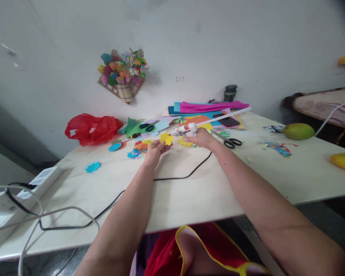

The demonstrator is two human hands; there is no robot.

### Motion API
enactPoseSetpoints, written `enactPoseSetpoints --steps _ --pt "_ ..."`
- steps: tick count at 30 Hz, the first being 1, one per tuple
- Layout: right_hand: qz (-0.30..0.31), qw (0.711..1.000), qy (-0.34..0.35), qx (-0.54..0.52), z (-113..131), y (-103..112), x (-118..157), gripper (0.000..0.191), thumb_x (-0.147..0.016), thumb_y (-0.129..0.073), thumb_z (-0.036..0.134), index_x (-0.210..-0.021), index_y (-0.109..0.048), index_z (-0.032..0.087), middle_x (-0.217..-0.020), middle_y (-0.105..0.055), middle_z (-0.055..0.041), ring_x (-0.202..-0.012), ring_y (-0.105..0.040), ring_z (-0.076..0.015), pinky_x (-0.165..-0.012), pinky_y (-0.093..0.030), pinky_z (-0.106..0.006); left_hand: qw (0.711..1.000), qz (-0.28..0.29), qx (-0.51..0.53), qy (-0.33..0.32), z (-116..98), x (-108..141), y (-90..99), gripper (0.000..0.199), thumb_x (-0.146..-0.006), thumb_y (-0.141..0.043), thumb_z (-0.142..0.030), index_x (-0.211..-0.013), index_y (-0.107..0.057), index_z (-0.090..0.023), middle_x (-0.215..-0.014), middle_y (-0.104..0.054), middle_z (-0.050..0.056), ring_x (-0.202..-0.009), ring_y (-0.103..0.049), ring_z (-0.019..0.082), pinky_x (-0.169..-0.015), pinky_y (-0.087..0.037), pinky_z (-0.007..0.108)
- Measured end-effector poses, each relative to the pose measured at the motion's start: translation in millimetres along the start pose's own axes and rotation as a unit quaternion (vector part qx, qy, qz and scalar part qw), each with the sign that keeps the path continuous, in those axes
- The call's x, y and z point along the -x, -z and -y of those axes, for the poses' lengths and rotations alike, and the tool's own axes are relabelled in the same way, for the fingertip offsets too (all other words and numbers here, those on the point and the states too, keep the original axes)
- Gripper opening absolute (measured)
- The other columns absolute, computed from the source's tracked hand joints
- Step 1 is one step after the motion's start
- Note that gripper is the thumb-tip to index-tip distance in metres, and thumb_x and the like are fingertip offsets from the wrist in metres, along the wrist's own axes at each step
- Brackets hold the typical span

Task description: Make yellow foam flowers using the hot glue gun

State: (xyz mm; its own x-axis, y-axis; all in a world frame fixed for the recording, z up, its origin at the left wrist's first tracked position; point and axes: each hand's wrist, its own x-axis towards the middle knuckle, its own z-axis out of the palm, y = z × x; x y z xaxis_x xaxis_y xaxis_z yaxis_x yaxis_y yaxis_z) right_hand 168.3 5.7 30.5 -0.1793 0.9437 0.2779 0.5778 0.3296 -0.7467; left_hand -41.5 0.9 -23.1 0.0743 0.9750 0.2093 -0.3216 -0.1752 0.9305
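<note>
Between thumb and fingers, my left hand pinches a yellow paper flower. My right hand is wrapped round a white hot glue gun, whose nozzle points left at the flower. A long white glue stick juts out of the gun's back end. Beneath the gun lie more yellow paper flowers, partly hidden by it and my right hand. Left of my left hand is a pile of colourful paper flowers. Black-handled scissors lie just right of my right hand.
A black cord crosses the table under my forearms to a white power strip. A red plastic bag sits at back left, coloured paper sheets at the back. A blue paper flower and a mango lie at the sides.
</note>
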Motion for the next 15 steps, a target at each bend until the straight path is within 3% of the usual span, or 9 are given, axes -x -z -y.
enactPoseSetpoints --steps 4,8,12,15 --pt "-0.001 0.991 -0.023 -0.129 -2 0 1 0.029 -0.064 -0.068 0.039 -0.059 -0.053 0.015 -0.041 -0.044 0.0043 -0.036 -0.038 -0.0069 -0.038 -0.032 -0.02 0.999 0.007 0.033 -0.002 -3 1 1.4 0.029 -0.067 -0.069 -0.028 -0.087 -0.058 -0.011 -0.079 -0.068 0.007 -0.079 -0.067 0.02 -0.082 -0.052 0.037" --pt "-0.011 0.981 -0.009 -0.193 -8 -5 -1 0.033 -0.062 -0.069 0.041 -0.055 -0.049 0.016 -0.043 -0.044 0.0041 -0.035 -0.037 -0.0057 -0.036 -0.03 -0.02 0.999 -0.002 0.053 -0.004 -3 -1 3.3 0.023 -0.07 -0.067 -0.025 -0.085 -0.059 -0.01 -0.078 -0.068 0.008 -0.078 -0.067 0.02 -0.081 -0.052 0.034" --pt "-0.033 0.98 -0.029 -0.196 -14 -14 -6 0.034 -0.063 -0.067 0.045 -0.059 -0.052 0.015 -0.044 -0.045 0.0035 -0.036 -0.037 -0.0061 -0.035 -0.03 -0.02 0.997 -0.024 0.066 -0.019 -5 -2 5.0 0.021 -0.069 -0.068 -0.023 -0.083 -0.058 -0.01 -0.08 -0.069 0.008 -0.077 -0.067 0.019 -0.079 -0.052 0.032" --pt "-0.056 0.988 -0.045 -0.139 -19 -21 -8 0.033 -0.063 -0.067 0.044 -0.071 -0.059 0.013 -0.049 -0.05 0.0021 -0.041 -0.043 -0.0086 -0.04 -0.035 -0.021 0.996 -0.04 0.072 -0.042 -8 -4 7.6 0.023 -0.068 -0.069 -0.024 -0.082 -0.056 -0.011 -0.08 -0.069 0.009 -0.078 -0.067 0.019 -0.077 -0.052 0.031"
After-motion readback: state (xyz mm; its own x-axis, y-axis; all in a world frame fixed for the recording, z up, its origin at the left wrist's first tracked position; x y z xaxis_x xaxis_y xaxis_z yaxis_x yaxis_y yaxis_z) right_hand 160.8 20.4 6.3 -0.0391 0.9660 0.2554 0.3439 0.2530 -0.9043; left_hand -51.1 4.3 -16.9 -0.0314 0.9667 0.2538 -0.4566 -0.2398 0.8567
